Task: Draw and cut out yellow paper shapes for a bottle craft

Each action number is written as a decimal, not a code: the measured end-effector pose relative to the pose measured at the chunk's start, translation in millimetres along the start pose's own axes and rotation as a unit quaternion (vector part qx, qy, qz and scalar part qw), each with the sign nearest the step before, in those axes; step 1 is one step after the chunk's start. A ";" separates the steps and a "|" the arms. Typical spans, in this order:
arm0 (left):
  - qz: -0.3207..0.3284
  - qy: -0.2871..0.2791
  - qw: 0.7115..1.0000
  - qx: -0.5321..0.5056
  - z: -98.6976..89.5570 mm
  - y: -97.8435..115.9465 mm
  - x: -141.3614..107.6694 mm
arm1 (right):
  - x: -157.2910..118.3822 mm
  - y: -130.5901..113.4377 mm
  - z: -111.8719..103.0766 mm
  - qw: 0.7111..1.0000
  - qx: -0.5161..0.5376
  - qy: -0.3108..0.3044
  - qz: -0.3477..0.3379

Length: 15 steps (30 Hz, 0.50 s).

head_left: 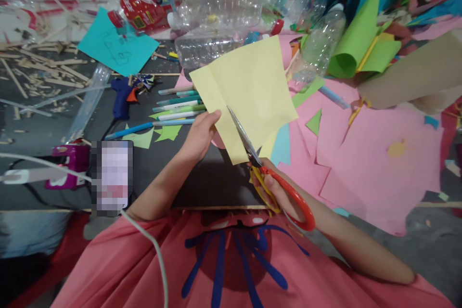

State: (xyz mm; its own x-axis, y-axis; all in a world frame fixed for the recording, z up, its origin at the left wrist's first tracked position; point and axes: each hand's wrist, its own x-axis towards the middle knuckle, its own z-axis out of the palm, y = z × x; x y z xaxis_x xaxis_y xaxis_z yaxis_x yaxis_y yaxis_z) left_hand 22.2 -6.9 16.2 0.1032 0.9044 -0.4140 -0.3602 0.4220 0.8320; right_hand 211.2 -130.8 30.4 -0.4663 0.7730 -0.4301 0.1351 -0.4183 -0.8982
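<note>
A pale yellow sheet of paper (258, 89) is held up over the table, its left edge pinched in my left hand (200, 134) with the thumb on top. My right hand (276, 190) grips a pair of scissors (249, 147) by its red and yellow handles. The blades point up and to the left across the lower part of the sheet; whether they are parted is hard to make out. Several markers (180, 106) lie just left of the sheet, partly covered by it. Green paper scraps (168, 132) rest below them.
A blue glue gun (123, 98), a phone (114, 175) with a white cable, and wood sticks (46, 67) lie on the left. Clear plastic bottles (224, 14) line the back. Pink paper (378, 163) and rolled green paper (355, 41) cover the right side.
</note>
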 end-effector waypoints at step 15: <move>0.025 0.001 1.000 -0.006 0.1 -5.8 4.8 | 11.7 -0.5 7.3 0.998 0.041 0.039 0.036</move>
State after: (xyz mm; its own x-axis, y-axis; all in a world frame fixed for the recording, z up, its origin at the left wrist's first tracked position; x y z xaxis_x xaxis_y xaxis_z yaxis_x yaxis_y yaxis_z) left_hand 24.9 -5.0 9.4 0.0839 0.9241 -0.3729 -0.3763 0.3759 0.8468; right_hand 199.3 -125.0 26.4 -0.3879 0.7736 -0.5010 0.0923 -0.5083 -0.8562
